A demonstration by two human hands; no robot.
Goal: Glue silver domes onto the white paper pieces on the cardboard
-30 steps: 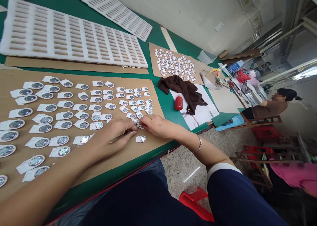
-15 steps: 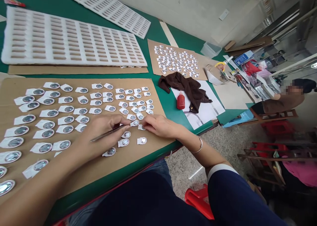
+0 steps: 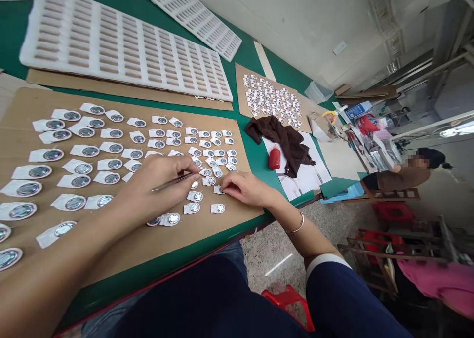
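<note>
My left hand (image 3: 166, 180) is closed round a thin metal tool like tweezers (image 3: 174, 181). Its fingertips and the tool's end are above the small tagged pieces. Each piece is a shiny silver disc with a white paper tab; one such piece (image 3: 209, 181) lies just right of the tool's end. My right hand (image 3: 242, 189), wearing a bracelet (image 3: 298, 223), has its fingers pinched at the edge of another silver disc with a white tab (image 3: 218, 190), partly hidden under the fingertips. Rows of these pieces cover the brown cardboard sheet (image 3: 207, 234).
White slotted foam trays (image 3: 126, 41) lie behind the cardboard. A second board (image 3: 242, 73) of pieces is further back. To the right are a red bottle (image 3: 274, 157), a brown cloth (image 3: 281, 138) and a clear box (image 3: 318, 91). Another person (image 3: 403, 177) sits far right.
The camera view has swung, shifting the scene. My left hand with the tool has moved slightly away from me over the pieces. My right hand stays at the same tagged disc.
</note>
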